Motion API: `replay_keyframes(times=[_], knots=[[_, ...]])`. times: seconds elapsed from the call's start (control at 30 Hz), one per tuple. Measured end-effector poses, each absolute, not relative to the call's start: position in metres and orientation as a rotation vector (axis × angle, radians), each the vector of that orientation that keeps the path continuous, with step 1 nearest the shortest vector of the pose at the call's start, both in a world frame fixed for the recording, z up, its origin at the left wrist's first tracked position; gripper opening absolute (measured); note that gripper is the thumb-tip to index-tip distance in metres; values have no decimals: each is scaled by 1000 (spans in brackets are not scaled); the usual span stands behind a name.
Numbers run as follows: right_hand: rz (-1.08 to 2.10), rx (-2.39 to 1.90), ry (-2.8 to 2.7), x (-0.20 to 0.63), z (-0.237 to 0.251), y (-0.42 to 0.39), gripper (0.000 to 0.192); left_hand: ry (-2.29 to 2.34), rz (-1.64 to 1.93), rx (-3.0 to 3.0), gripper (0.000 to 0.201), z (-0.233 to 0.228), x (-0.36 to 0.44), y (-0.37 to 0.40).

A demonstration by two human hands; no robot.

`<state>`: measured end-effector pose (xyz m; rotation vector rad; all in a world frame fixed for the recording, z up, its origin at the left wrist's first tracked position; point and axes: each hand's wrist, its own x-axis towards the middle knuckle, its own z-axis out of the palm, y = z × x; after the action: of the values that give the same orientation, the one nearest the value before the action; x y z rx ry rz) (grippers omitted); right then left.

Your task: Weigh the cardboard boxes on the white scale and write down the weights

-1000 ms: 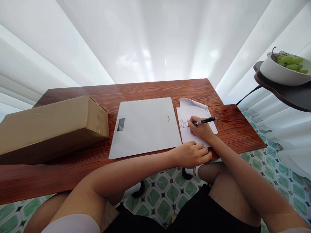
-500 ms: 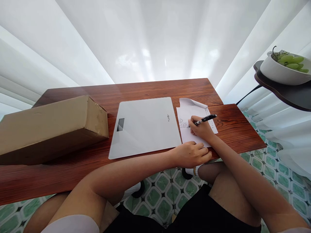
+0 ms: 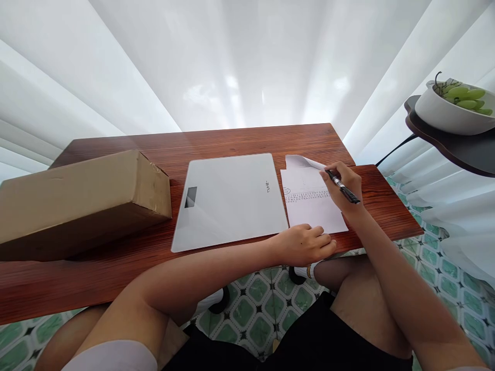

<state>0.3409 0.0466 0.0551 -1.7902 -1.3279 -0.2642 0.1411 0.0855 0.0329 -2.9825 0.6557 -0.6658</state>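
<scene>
Head view: our right hand (image 3: 347,181) has its grip clamped on the pen (image 3: 342,187) right of centre; our left hand (image 3: 305,244), fingers curled together, presses the paper (image 3: 311,208).

The white scale (image 3: 232,201) bears a small dark brand mark near its right edge, reading roughly "TUYE". The paper sheet (image 3: 313,206) carries rows of small handwritten characters, too small to read.
</scene>
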Motion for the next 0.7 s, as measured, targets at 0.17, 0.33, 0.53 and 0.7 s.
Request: replay_keyframes(times=[0.17, 0.33, 0.53, 0.7], knots=[[-238, -1994, -1290, 367, 53, 44, 14, 667, -643, -2994, 28, 33, 140, 87], [-122, -2230, -1236, 369, 51, 48, 21, 655, -556, -3031, 28, 37, 139, 87], [6, -2409, -1245, 369, 47, 56, 29, 626, -568, -3021, 28, 37, 139, 87], [9, -2473, -1238, 361, 54, 60, 27, 632, -509, -2994, 28, 35, 139, 87]])
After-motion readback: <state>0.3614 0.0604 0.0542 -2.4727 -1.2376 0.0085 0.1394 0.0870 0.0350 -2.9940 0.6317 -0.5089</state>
